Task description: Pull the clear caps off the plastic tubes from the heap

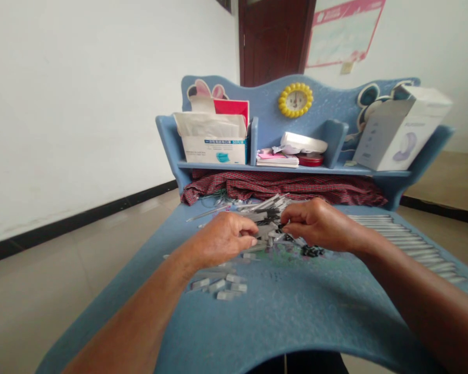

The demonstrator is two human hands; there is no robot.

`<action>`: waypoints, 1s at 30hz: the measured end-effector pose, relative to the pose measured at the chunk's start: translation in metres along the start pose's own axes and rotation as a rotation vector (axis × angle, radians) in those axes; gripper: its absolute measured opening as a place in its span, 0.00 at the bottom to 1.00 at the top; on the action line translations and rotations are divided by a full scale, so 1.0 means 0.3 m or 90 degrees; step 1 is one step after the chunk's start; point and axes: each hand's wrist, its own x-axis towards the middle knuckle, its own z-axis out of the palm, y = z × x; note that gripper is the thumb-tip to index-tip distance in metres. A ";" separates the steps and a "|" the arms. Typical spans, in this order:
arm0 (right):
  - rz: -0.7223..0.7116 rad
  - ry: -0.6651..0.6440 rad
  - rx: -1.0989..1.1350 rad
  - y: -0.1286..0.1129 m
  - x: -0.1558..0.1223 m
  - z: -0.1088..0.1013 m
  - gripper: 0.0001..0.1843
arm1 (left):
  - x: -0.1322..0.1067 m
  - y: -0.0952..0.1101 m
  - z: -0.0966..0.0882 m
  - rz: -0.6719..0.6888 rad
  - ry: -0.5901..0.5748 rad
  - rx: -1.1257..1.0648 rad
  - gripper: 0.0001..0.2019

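Note:
My left hand (223, 238) and my right hand (317, 222) meet over the middle of a blue desk (281, 317). Both are closed in a pinch, fingertips nearly touching, around small grey and black pieces I cannot make out. Under and behind the hands lies a heap of grey strips and small black parts (267, 213). A little clump of black bits (312, 251) sits just below my right hand. Several short grey pieces (220, 284) lie loose near my left forearm.
A row of long grey strips (409, 241) lies along the desk's right side. A red checked cloth (284, 187) is bunched under the shelf. The shelf holds a mask box (214, 148), papers (277, 158) and a tilted white carton (400, 132). A dark door (273, 39) stands behind.

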 end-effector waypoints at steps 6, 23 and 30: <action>-0.019 -0.014 -0.041 -0.001 0.002 0.009 0.07 | 0.002 0.003 0.006 0.016 -0.018 -0.004 0.07; -0.007 -0.098 -0.176 -0.047 -0.013 0.018 0.06 | -0.010 0.003 0.013 0.010 -0.075 -0.026 0.10; 0.001 -0.164 -0.194 -0.066 -0.011 0.012 0.07 | -0.010 0.011 0.011 0.032 -0.105 0.000 0.10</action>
